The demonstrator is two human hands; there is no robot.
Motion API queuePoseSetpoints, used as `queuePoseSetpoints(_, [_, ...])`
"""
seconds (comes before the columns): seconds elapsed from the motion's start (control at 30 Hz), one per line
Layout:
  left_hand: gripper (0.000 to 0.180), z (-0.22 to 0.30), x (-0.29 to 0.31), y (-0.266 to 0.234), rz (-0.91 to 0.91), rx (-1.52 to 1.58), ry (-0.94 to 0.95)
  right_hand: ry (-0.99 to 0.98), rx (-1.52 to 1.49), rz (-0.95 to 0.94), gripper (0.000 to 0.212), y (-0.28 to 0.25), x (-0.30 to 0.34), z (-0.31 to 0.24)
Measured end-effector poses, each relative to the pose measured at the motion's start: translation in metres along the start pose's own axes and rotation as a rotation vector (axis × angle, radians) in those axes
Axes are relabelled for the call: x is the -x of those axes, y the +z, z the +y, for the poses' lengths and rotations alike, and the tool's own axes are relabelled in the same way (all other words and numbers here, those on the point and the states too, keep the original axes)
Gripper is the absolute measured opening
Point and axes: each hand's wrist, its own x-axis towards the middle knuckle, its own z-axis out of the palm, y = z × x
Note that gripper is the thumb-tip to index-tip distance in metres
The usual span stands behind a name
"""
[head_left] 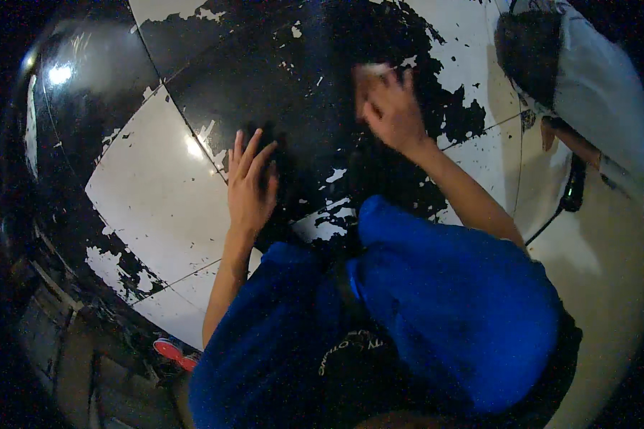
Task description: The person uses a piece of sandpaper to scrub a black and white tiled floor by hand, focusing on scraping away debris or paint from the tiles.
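R hand (397, 118) blurred over small flat brownish-white pad (363, 89), pinch can't tell | pad fwd-R of L hand (249, 179), R nearer, axis approx. fore-aft | L spread, peeling black-and-white surface (293, 93)

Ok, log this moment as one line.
left hand: open, over dark flaking surface | right hand: on blurred flat piece, grip unclear | white patches: visible

Seems to be an indoor room with a tiled floor (164, 193); home or workshop, I cannot tell. Dark joints divide pale tiles, and a flaking black coating (243, 82) lies beneath the left grip (249, 189). Lamp glare (59, 74) shines farther left of that grip.
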Motion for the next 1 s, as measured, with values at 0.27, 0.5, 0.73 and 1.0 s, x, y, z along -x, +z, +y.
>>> queuePoseSetpoints(0.27, [0.037, 0.004, 0.007, 0.019, 0.004, 0.078, -0.003, 0.143, 0.022, -0.044, 0.033, -0.006, -0.01, 0.01])
queuePoseSetpoints(0.5, [0.042, -0.001, 0.025, 0.013, -0.032, 0.043, -0.034, 0.103, 0.088, 0.055, 0.041, 0.018, 0.002, 0.018])
queuePoseSetpoints(0.73, [0.064, 0.004, 0.018, 0.017, -0.127, -0.053, 0.03, -0.196, -0.31, -0.282, 0.047, 0.032, 0.02, -0.114])
queuePoseSetpoints(1.0, [0.068, -0.004, -0.019, 0.019, -0.075, -0.318, 0.023, -0.177, -0.181, -0.141, 0.037, 0.035, -0.038, -0.078])
